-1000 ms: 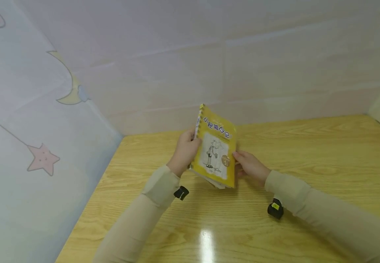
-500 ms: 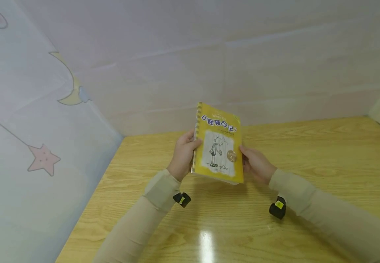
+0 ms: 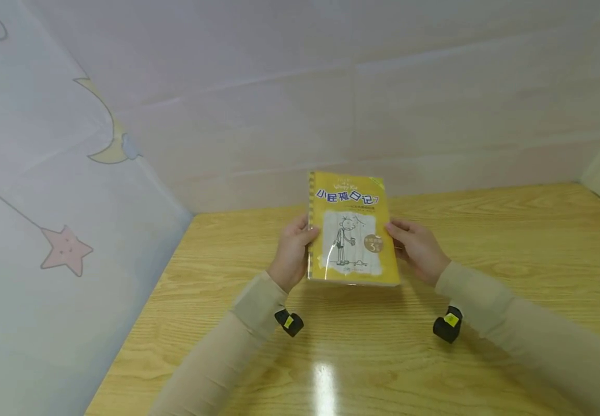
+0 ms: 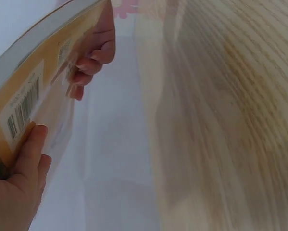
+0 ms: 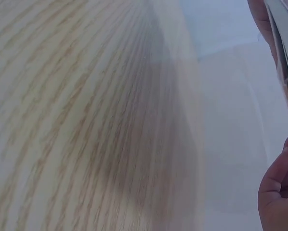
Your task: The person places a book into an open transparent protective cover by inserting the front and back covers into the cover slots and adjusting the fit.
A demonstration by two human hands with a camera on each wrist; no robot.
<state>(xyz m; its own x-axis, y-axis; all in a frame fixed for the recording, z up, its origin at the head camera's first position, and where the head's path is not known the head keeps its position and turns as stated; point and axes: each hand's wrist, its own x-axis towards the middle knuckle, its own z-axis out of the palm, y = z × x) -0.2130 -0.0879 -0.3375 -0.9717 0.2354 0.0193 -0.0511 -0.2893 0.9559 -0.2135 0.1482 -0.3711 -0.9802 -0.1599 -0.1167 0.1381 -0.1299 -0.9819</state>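
A yellow paperback book (image 3: 351, 231) with a cartoon figure on its front cover is held up above the wooden table, cover towards the head camera. My left hand (image 3: 293, 254) grips its spine edge, thumb on the front and fingers behind. At the opposite edge my right hand (image 3: 418, 248) pinches the book, thumb at the front. In the left wrist view the back cover of the book (image 4: 43, 82) shows barcodes, with fingers (image 4: 31, 154) of the left hand lying against it. The right wrist view catches only the book's page edge (image 5: 284, 53) and part of the right hand (image 5: 278, 192).
The wooden table (image 3: 362, 346) spreads below and around the book. A pale wall sheet (image 3: 279, 115) rises behind it, and another sheet with a pink star (image 3: 67, 250) and a moon stands at the left. Each wrist carries a small black camera (image 3: 447, 325).
The book has turned from a slant so that its front cover faces the head camera more squarely. My right hand has moved slightly right and up with its edge; both hands still hold it.
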